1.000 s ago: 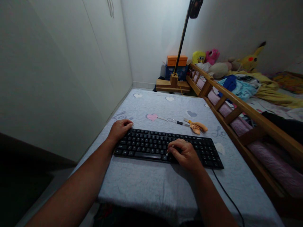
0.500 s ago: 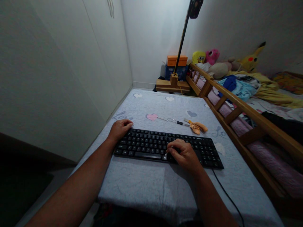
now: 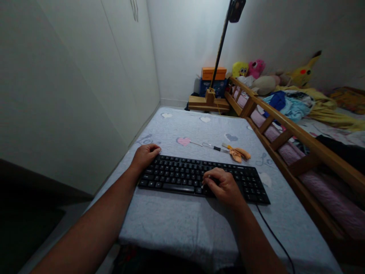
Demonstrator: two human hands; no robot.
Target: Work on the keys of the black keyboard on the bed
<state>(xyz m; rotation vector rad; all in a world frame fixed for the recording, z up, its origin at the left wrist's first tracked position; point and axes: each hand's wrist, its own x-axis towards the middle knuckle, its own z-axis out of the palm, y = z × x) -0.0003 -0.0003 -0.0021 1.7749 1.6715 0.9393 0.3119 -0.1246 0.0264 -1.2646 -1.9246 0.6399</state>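
A black keyboard (image 3: 179,187) lies on the table, which has a pale blue cloth (image 3: 165,224). At its upper left corner rests my left hand (image 3: 145,156), thumb and fingers closed on the keyboard's edge. Over the keys right of the space bar, my right hand (image 3: 221,184) is pinched on a thin, pale-tipped stick that is mostly hidden by the fingers. Behind the keyboard lie a thin metal rod (image 3: 196,143), a wire tool with a black grip (image 3: 217,148), a small brush (image 3: 226,145) and an orange cloth (image 3: 238,154).
The keyboard's cable (image 3: 275,236) runs off the near right side. A wooden bed rail (image 3: 296,131) stands along the right, with clothes and plush toys behind. A pole on a wooden base (image 3: 209,101) stands beyond the far edge. White cabinet doors (image 3: 114,76) rise at left.
My right hand has shifted slightly to the right over the keys with the stick's pale tip. My left hand stays at the keyboard's corner.
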